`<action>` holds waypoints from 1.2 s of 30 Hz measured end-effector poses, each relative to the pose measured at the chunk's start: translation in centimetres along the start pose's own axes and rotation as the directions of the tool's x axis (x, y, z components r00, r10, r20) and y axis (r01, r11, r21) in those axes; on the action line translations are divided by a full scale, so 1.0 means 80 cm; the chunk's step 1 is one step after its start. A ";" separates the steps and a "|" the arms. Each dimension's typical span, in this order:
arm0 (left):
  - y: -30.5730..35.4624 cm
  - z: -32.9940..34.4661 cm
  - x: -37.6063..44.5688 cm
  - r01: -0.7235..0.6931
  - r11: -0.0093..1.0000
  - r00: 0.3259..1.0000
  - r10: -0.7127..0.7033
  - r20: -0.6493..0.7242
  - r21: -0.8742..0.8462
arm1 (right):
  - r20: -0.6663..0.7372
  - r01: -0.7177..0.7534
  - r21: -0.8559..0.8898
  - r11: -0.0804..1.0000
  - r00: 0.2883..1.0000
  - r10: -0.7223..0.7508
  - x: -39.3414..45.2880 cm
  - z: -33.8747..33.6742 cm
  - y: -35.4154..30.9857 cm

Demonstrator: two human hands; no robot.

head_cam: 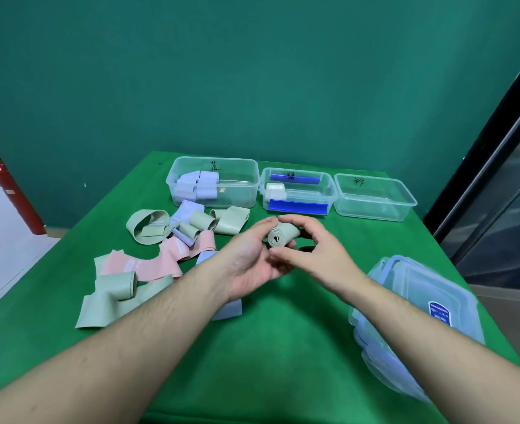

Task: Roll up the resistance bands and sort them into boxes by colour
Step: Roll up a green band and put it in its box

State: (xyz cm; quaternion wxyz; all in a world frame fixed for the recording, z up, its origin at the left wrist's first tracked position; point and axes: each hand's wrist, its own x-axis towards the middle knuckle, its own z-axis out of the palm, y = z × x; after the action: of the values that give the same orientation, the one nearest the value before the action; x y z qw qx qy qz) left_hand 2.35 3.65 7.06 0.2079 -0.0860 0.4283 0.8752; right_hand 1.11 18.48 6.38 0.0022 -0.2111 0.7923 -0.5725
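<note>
Teal wall behind, bench (283, 347) draped in green cloth. I've got the rolled sage-green rubber resistance band (284, 237) lifted above bench centre, between both hands. My left hand (252, 258) cups it from 7 o'clock w/ thumb on top; my right hand (310, 249) curls round it from 4 o'clock, fingertips over the far side. So both grips closed on the roll. Feels like it'd be light, soft, springy: prob wants to unwind if I slacken, so hold across the coil's outer wrap, pinning the loose tail, not by the ends. Clear plastic box w/ blue clips (298, 194) sits at 12 o'clock, just beyond; its label is too small to read. Loose green, pink and lilac bands (148, 264) lie at 9–10 o'clock.
</note>
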 end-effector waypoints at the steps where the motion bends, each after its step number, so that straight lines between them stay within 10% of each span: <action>1: 0.008 -0.005 0.009 0.019 0.999 1.000 -0.019 0.013 0.040 | 0.057 0.000 0.018 1.000 0.998 -0.001 0.009 -0.007 0.004; 13: 0.092 -0.034 0.113 0.115 0.929 0.952 -0.204 0.228 0.351 | 0.245 -0.189 0.304 0.934 0.963 0.115 0.127 -0.055 0.044; 17: 0.118 -0.033 0.167 0.074 0.831 0.994 -0.104 0.023 0.552 | 0.141 -0.208 0.258 0.943 0.974 0.177 0.177 -0.072 0.053; 21: 0.149 -0.034 0.213 -0.112 0.256 0.880 0.475 -0.024 0.960 | 0.003 -0.256 0.086 0.963 0.966 0.257 0.230 -0.102 0.071; 27: 0.177 -0.030 0.272 -0.051 -0.471 0.902 0.356 0.243 0.881 | 0.048 -0.346 -0.153 0.926 0.933 0.356 0.284 -0.116 0.095; 36: 0.171 -0.042 0.313 0.000 -0.813 0.988 0.090 0.125 0.583 | 0.235 -0.465 -0.294 0.835 0.812 0.534 0.325 -0.094 0.122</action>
State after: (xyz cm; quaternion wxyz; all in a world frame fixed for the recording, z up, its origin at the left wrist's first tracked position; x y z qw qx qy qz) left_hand -26.28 0.80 6.54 0.0704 0.1820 0.9726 -0.1263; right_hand -27.66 18.99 6.30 0.2530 -0.0794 0.8683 -0.4191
